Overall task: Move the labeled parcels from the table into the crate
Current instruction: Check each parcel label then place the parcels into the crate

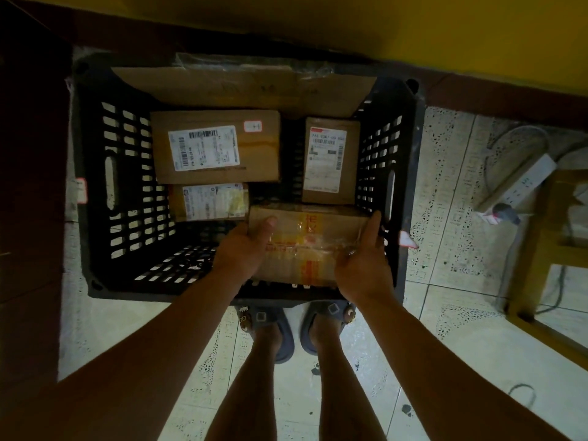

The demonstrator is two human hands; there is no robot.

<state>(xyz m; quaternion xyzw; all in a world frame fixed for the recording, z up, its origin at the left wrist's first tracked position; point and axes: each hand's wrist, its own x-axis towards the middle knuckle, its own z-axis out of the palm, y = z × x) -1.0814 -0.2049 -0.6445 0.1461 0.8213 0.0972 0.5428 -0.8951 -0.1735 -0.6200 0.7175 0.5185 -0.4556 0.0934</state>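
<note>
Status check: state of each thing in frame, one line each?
Crate: on the floor, partly filled.
Taped parcel: held in the crate's near right corner; set down or not, cannot tell.
Left hand: grips taped parcel's left end.
Right hand: grips its right end.
Large parcel: flat in crate, label up.
Narrow parcel: flat in crate, label up.
Small parcel: in crate, label up.
Cardboard sheet: against crate's far wall.

bare forearms, bare legs; dark slip-on sandals [288,329] with charms.
</note>
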